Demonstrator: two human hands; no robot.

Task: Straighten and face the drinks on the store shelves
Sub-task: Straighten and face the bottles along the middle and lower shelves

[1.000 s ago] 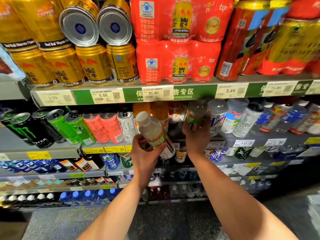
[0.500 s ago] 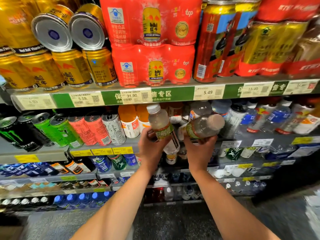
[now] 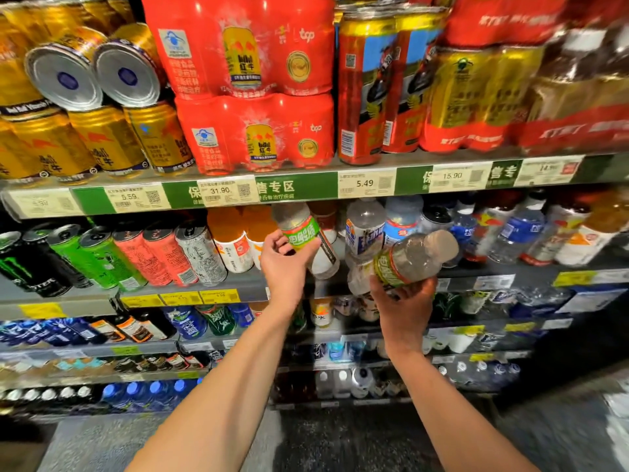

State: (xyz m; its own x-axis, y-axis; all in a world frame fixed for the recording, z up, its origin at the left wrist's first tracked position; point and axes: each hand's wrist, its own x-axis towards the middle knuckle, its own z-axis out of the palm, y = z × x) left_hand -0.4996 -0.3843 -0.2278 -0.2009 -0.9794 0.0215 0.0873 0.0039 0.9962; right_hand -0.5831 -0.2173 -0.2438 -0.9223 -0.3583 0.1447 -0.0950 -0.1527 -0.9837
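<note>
We face store shelves stacked with drinks. On the top shelf [image 3: 306,168], at far left, gold cans [image 3: 102,141] stand in a row, with two more lying on top, their silver ends [image 3: 64,78] toward us. Beside them sit two red multipacks [image 3: 252,131], one stacked on the other, then tall red and blue cans [image 3: 360,97]. The gold and red packs further right are blurred. Along the shelf edge run price tags [image 3: 366,182]; we can read 5.59, 31.90, 5.49 and 15.90.

On the second shelf [image 3: 238,284], from the left, we count two black cans, two green [image 3: 102,257], two pink [image 3: 163,257] and one silver [image 3: 200,253], then orange-topped white bottles [image 3: 231,243].

Next comes the left hand [image 3: 282,264], fingers curled round a clear bottle [image 3: 306,236] with a green, red-edged label. This bottle leans slightly, held at the front of the second shelf; its top is hidden behind the shelf edge above.

The right hand [image 3: 405,301] grips from below a second bottle [image 3: 412,258] of the same kind, tipped well over with its pale cap pointing up and right, held out in front of the second shelf.

Behind and to the right stand clear bottles with blue labels [image 3: 517,233], too blurred to count. The lower shelves [image 3: 153,345] are dim, and their drinks are hard to make out.
</note>
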